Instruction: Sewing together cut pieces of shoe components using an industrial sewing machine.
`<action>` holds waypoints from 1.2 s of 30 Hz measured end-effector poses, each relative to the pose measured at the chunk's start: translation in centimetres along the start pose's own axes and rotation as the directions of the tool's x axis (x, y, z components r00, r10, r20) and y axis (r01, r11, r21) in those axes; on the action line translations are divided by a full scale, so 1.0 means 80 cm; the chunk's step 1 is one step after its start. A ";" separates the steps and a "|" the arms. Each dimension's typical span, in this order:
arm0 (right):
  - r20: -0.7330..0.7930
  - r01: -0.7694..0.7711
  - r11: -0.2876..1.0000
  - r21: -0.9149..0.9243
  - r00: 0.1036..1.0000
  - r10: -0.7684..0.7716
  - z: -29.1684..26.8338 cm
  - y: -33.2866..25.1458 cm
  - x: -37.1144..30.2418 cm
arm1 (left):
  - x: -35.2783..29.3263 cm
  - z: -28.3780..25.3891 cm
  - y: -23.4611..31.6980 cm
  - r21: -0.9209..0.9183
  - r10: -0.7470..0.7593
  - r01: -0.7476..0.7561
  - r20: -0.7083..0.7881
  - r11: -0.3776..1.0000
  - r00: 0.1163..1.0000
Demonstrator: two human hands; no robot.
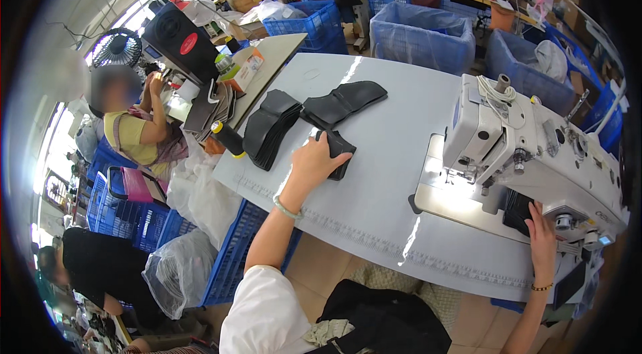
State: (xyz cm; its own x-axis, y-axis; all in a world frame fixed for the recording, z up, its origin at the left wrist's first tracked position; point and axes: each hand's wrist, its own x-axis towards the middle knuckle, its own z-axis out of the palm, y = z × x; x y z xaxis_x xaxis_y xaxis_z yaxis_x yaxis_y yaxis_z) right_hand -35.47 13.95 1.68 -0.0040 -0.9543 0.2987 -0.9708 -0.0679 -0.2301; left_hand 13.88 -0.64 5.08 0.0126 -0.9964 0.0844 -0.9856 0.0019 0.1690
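Note:
My left hand (315, 161) is bent over a small dark leather piece (344, 147) on the table, thumb and fingers around its near side. Just beyond lie a fanned stack of black leather pieces (271, 128) and a longer group of black leather pieces (344, 101), its left end touching or close to the small piece. At the far right, my right hand (543, 237) has its fingers against the edge of another black leather piece (516, 212), beside the base of a white sewing machine (528, 143). The machine's lamp lights the plate around the needle.
A black thread cone (227, 139) stands at the table's left edge. Blue crates (231, 257) with plastic bags sit left of the table; lined blue bins (421, 40) are behind it. A seated person in yellow (144, 127) works at the left, and another person in black (100, 267) bends lower down.

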 end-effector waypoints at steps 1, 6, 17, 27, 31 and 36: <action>-0.103 0.086 0.991 -0.103 0.990 -0.096 0.005 0.001 -0.002 | 0.001 0.001 0.002 -0.012 -0.007 0.007 0.001 1.000 1.000; -0.051 0.059 0.994 -0.094 0.997 -0.064 -0.015 -0.028 0.000 | -0.001 0.014 0.007 -0.091 -0.045 0.029 -0.181 0.995 0.982; 0.047 -0.104 0.941 0.323 0.995 0.094 -0.008 -0.046 0.038 | -0.070 0.062 0.146 0.039 0.535 -0.534 -0.096 0.844 0.839; -0.146 -0.037 0.966 0.255 0.986 0.076 0.010 -0.027 0.012 | -0.059 0.041 0.139 -0.242 0.925 -0.894 0.036 0.376 0.379; -0.183 0.040 0.948 0.316 0.983 0.020 0.016 -0.025 0.021 | -0.050 0.064 0.129 -0.105 0.944 -0.940 -0.018 0.325 0.328; -0.236 0.092 0.981 0.170 0.970 -0.050 0.015 -0.020 0.020 | -0.044 0.060 0.133 -0.157 0.971 -0.961 -0.045 0.226 0.235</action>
State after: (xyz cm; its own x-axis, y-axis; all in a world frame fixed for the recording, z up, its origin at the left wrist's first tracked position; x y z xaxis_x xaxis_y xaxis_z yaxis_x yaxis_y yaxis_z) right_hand -33.64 12.20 1.42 -0.0122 -0.8539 0.5203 -0.9123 -0.2036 -0.3554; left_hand 2.53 2.50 1.89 -0.9464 -0.2289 0.2279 -0.2082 0.9717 0.1115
